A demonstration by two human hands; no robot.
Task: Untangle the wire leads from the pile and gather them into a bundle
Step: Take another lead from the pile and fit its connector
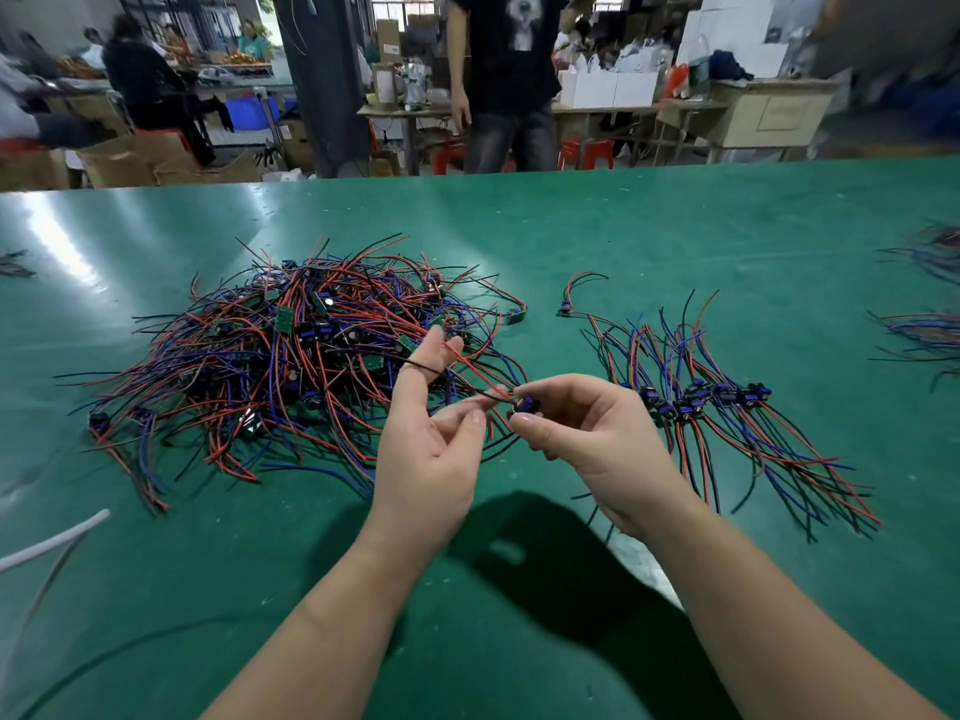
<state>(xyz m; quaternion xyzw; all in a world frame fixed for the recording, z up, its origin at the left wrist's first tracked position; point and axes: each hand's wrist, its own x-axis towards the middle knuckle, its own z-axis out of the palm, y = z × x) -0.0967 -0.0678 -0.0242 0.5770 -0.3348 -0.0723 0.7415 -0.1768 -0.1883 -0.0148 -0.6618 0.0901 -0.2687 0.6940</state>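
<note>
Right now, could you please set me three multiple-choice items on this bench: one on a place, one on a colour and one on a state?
1. Where does the tangled pile lie relative to the left hand?
A. To its right
B. To its left and farther away
C. Under a box

2. What colour is the table?
A. Green
B. White
C. Yellow

3. What is the right hand doing?
A. Lying flat on the table
B. Holding scissors
C. Pinching a small blue component

Answers:
1 B, since the heap spreads left of and beyond that hand.
2 A, as the whole top is green.
3 C, because its fingertips close on the component, whose wires run across the left hand's fingers.
</note>
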